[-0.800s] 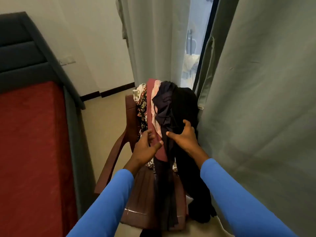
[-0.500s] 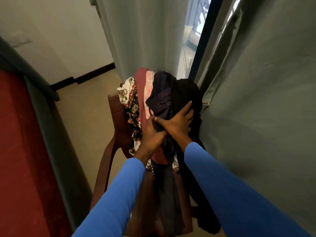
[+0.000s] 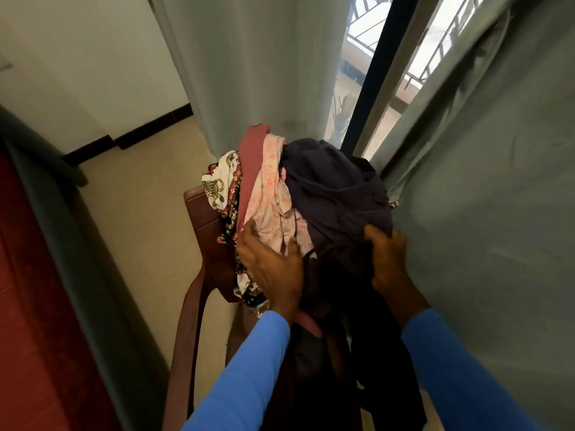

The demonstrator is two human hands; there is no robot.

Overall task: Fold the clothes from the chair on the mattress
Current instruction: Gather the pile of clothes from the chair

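A heap of clothes is draped over the back of a dark brown plastic chair [image 3: 199, 213]: a dark purple garment [image 3: 329, 188] on top, a pale pink patterned one [image 3: 270, 194], a dusty red one [image 3: 250, 147] and a white and black printed one [image 3: 222, 185]. My right hand [image 3: 385, 256] grips the lower edge of the dark purple garment. My left hand [image 3: 270, 269] rests on the pink garment with fingers spread. The red mattress [image 3: 28, 306] lies at the far left.
Grey-green curtains [image 3: 485, 213] hang right behind the chair and along the right side. A window with a dark frame [image 3: 370, 88] shows between them. A grey bed frame edge [image 3: 87, 275] runs between the mattress and the beige floor [image 3: 143, 219].
I have come closer to the chair. My right hand went from flat on the dark clothes to gripping the purple garment, and my left hand shifted onto the pink one.
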